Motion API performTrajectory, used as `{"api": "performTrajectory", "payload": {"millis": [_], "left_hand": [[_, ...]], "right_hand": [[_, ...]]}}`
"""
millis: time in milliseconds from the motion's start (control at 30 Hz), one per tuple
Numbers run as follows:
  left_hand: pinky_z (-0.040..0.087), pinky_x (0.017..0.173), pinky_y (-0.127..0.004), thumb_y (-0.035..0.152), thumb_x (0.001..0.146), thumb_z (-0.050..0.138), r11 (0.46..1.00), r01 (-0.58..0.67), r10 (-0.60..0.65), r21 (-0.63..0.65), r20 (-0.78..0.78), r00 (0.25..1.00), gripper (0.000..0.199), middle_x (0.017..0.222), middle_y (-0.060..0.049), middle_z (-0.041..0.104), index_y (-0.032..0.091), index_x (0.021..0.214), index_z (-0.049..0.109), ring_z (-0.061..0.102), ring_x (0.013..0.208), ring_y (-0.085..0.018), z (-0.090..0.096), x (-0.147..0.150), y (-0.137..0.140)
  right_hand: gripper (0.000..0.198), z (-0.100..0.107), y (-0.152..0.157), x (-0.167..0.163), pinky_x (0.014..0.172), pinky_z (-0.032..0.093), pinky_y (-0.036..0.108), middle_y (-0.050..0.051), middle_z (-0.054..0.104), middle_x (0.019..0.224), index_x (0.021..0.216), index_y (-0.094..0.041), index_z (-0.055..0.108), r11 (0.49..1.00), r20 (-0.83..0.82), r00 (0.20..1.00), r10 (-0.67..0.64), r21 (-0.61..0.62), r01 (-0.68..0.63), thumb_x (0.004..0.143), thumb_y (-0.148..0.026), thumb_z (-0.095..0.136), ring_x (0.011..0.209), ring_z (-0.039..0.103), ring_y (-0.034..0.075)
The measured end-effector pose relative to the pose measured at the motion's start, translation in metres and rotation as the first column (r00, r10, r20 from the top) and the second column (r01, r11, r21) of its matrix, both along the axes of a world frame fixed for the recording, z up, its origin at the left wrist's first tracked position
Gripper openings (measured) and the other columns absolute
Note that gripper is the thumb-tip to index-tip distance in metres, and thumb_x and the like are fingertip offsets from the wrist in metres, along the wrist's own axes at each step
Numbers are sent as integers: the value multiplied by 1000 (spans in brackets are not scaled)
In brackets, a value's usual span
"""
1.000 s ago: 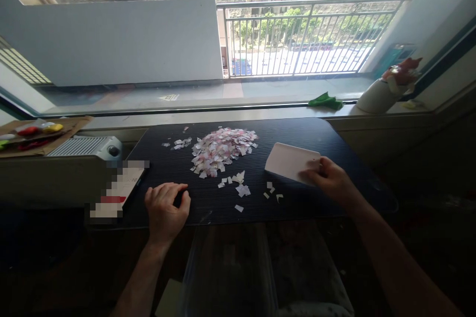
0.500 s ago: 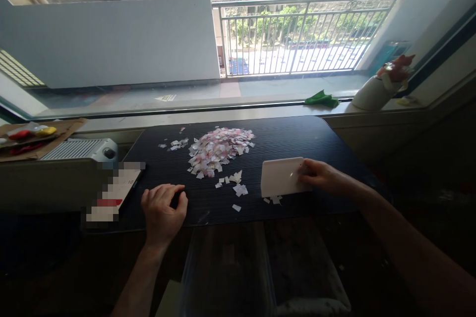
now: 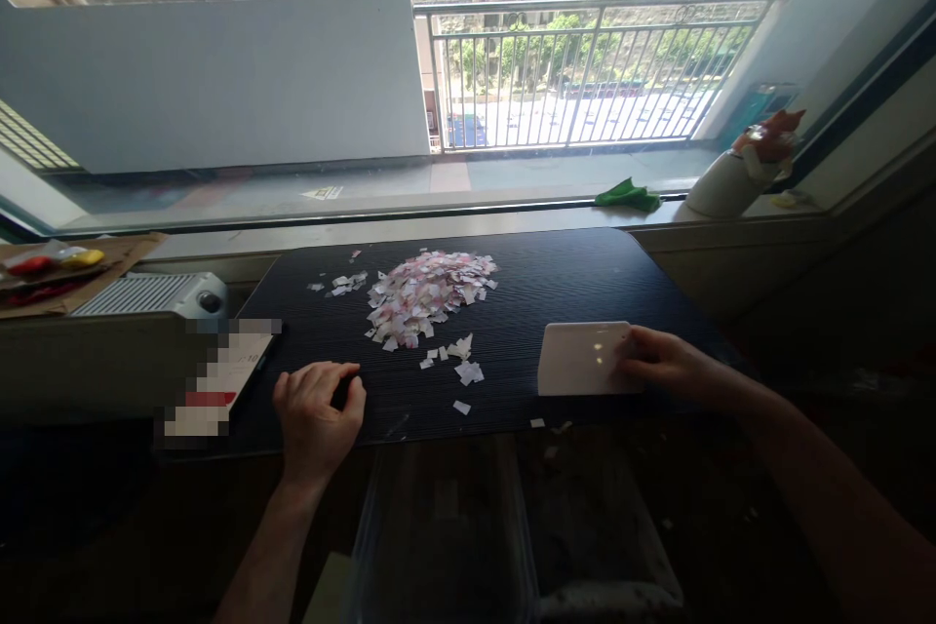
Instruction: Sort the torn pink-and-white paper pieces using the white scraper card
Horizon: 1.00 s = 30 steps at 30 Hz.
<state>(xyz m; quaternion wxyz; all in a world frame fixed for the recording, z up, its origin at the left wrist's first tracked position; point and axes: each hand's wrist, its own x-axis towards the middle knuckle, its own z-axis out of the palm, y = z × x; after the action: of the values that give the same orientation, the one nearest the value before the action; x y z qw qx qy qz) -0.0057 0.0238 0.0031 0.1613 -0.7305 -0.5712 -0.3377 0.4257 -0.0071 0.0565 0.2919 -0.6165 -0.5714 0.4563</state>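
My right hand (image 3: 654, 358) grips the right end of a flat white scraper (image 3: 581, 361) with rounded corners, which looks like plastic. It is held tilted over the right front part of the black table (image 3: 577, 278). Small paper scraps (image 3: 537, 423) are just below it, at the table's front edge, and some appear in the air. A heap of pink and white paper pieces (image 3: 428, 292) lies farther back. Several loose white pieces (image 3: 469, 371) lie between the hands. My left hand (image 3: 318, 409) rests on the table's left front, loosely curled, thumb apart from the index finger, holding nothing.
Under the front edge stands a clear plastic bin (image 3: 523, 546), beside a second, darker container (image 3: 614, 595). A partly blurred calendar-like card (image 3: 234, 361) lies at the table's left. Along the windowsill are a green cloth (image 3: 629, 196) and a white figure (image 3: 731, 180).
My right hand has moved the scraper right and slightly toward me. The scraps that lay beneath it are now at the front edge or falling. My left hand stays in place.
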Motion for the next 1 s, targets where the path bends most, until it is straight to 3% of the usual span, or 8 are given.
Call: {"api": "performTrajectory", "payload": {"millis": [367, 700, 1000], "left_hand": [[37, 91, -47, 27, 84, 48, 1000, -1, 2, 11, -11, 1000, 20, 84, -10, 70, 19, 84, 66, 62, 90, -29, -1, 0, 0], [36, 91, -43, 28, 83, 48, 1000, -3, 3, -12, -19, 1000, 20, 83, -8, 71, 20, 82, 66, 62, 89, -27, 0, -1, 1], [37, 90, -43, 27, 84, 49, 1000, -7, 7, -11, -20, 1000, 19, 83, -8, 71, 20, 83, 66, 62, 89, -27, 1, -1, 0]], "right_hand": [[19, -6, -12, 1, 68, 52, 30, 0, 68, 78, 80, -19, 61, 999, -7, 1000, 29, -39, -29, 72, -34, 67, 76, 65, 20], [26, -3, -13, -7, 66, 51, 30, 2, 67, 76, 78, -18, 61, 997, 9, 999, 50, -66, -50, 66, -39, 72, 74, 63, 20], [23, -7, -13, 2, 64, 49, 30, 0, 61, 74, 79, -19, 58, 998, -8, 999, 42, -51, -42, 70, -38, 68, 72, 60, 18]]}}
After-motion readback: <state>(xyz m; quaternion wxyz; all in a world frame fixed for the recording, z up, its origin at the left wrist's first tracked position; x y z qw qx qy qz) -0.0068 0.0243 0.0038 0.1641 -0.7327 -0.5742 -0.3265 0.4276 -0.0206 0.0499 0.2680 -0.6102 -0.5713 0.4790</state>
